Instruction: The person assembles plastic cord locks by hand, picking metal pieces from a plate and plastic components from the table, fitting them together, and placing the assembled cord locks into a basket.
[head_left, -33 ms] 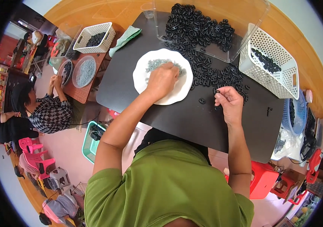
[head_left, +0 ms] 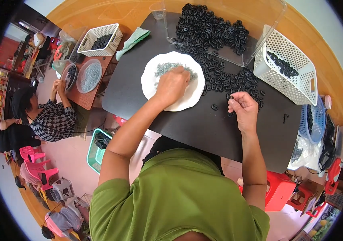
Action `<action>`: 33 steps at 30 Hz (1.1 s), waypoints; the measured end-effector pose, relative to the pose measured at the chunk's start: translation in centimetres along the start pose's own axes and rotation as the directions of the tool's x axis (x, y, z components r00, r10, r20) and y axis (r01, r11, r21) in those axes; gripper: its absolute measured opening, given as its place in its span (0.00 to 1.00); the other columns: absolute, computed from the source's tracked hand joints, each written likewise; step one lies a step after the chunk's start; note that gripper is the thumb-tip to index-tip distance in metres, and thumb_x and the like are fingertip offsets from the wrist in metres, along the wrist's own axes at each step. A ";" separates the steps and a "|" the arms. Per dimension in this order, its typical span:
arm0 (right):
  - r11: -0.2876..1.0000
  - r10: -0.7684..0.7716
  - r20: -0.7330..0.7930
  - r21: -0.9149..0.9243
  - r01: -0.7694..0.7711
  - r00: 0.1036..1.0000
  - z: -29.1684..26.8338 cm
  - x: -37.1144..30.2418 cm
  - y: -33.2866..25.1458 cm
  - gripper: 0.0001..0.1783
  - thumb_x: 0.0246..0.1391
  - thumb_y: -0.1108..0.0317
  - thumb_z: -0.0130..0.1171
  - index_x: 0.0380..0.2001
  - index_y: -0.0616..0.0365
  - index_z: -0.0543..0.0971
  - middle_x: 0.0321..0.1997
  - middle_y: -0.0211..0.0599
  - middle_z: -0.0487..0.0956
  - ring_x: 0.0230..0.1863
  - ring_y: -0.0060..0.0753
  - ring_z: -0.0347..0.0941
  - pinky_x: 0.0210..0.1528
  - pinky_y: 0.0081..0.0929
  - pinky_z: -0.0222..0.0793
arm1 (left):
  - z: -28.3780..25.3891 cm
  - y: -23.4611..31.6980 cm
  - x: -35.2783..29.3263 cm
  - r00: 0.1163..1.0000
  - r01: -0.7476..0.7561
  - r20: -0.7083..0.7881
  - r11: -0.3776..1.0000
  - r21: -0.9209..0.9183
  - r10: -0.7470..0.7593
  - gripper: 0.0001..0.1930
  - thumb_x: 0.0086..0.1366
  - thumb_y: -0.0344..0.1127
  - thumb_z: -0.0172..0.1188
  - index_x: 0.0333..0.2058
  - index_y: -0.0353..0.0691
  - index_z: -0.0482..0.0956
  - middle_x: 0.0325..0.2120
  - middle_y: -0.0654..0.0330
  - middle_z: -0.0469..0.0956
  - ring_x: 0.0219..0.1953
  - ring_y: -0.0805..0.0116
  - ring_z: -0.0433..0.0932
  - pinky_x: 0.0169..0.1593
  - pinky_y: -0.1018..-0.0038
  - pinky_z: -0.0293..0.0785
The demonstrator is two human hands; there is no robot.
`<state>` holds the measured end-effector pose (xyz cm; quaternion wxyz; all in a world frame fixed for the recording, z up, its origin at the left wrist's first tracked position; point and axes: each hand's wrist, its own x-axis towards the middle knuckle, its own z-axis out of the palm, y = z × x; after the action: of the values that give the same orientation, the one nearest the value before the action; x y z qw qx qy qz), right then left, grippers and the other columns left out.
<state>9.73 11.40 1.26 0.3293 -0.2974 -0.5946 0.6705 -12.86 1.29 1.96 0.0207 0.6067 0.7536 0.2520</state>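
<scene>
My left hand (head_left: 173,86) is over a white scalloped plate (head_left: 149,82), its fingers curled down into a heap of small grey metal pieces (head_left: 165,68). The fingertips are hidden, so what they pinch cannot be made out. Above the dark table, my right hand (head_left: 243,107) pinches a small black plastic piece (head_left: 231,97) between thumb and fingers. One loose black oval piece with two holes (head_left: 214,107) lies between my hands. A large pile of such black pieces (head_left: 229,80) spreads beyond them, spilling from a clear plastic bin (head_left: 243,60) tipped at the back.
A white perforated basket (head_left: 310,74) with black pieces stands at the right, near a blue basket (head_left: 315,122). Small dark bits (head_left: 286,118) lie on the table's right side. A green cloth (head_left: 133,42) rests at the far-left edge. Another person (head_left: 53,120) works at a reddish table.
</scene>
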 end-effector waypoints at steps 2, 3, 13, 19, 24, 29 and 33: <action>1.000 -0.001 -0.002 -0.002 0.001 1.000 0.0 -0.2 0.1 0.05 0.47 0.79 0.56 0.30 0.63 0.74 0.24 0.27 0.73 0.24 0.15 0.68 0.25 0.14 0.68 | -0.1 -0.1 -0.2 1.000 -0.004 0.007 1.000 0.015 0.004 0.05 0.47 0.29 0.58 0.22 0.36 0.71 0.23 0.53 0.71 0.29 0.52 0.74 0.32 0.61 0.70; 1.000 -0.011 -0.001 -0.008 0.011 1.000 0.0 -0.1 0.1 0.05 0.47 0.79 0.56 0.30 0.63 0.74 0.25 0.27 0.73 0.24 0.15 0.68 0.25 0.14 0.68 | -0.2 -0.2 -0.2 1.000 -0.009 0.017 1.000 0.029 0.008 0.06 0.48 0.29 0.58 0.23 0.35 0.71 0.23 0.53 0.72 0.29 0.52 0.74 0.32 0.61 0.70; 1.000 -0.003 0.007 -0.013 0.003 1.000 0.7 -0.4 0.1 0.04 0.47 0.79 0.56 0.29 0.63 0.74 0.25 0.27 0.72 0.24 0.15 0.68 0.25 0.14 0.67 | -1.5 -0.6 -1.4 0.950 0.311 0.171 0.724 -0.615 -0.263 0.04 0.52 0.22 0.58 0.27 0.34 0.72 0.21 0.60 0.74 0.23 0.72 0.73 0.27 0.76 0.71; 0.999 0.002 0.052 -0.032 0.000 0.999 1.4 -0.6 -0.3 0.03 0.48 0.79 0.55 0.28 0.63 0.73 0.25 0.27 0.72 0.24 0.15 0.68 0.25 0.13 0.67 | -0.9 -0.8 -2.2 0.935 0.313 0.235 0.309 -0.898 -0.263 0.05 0.53 0.19 0.57 0.27 0.36 0.73 0.22 0.66 0.74 0.22 0.82 0.70 0.26 0.84 0.69; 0.999 -0.012 0.108 -0.038 0.017 0.994 2.8 -0.4 -1.3 0.02 0.49 0.79 0.53 0.29 0.63 0.73 0.24 0.27 0.72 0.23 0.14 0.67 0.24 0.13 0.66 | -0.7 -0.6 -2.5 0.944 0.279 0.226 0.216 -0.936 -0.240 0.05 0.54 0.19 0.55 0.29 0.34 0.74 0.23 0.64 0.74 0.23 0.80 0.71 0.27 0.84 0.69; 0.985 0.039 0.167 -0.170 -0.010 0.985 5.2 0.6 -1.8 0.07 0.50 0.77 0.51 0.34 0.60 0.75 0.25 0.28 0.73 0.23 0.14 0.67 0.22 0.12 0.65 | -1.0 -0.5 -2.8 0.940 0.300 0.250 0.212 -0.930 -0.231 0.03 0.56 0.21 0.55 0.30 0.34 0.74 0.24 0.61 0.75 0.24 0.78 0.72 0.28 0.83 0.69; 0.942 -0.150 0.260 -0.255 0.218 0.954 7.9 2.6 0.3 0.05 0.51 0.75 0.53 0.31 0.63 0.75 0.24 0.29 0.74 0.20 0.13 0.67 0.20 0.13 0.63 | -1.3 0.0 -3.3 0.940 0.283 0.214 0.259 -0.924 -0.265 0.03 0.57 0.20 0.53 0.30 0.34 0.72 0.23 0.63 0.73 0.23 0.79 0.70 0.26 0.83 0.68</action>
<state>1.88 8.68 1.85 0.2721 -0.2019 -0.7439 0.5761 -12.45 -2.23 2.13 0.4200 0.3411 0.5553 0.6316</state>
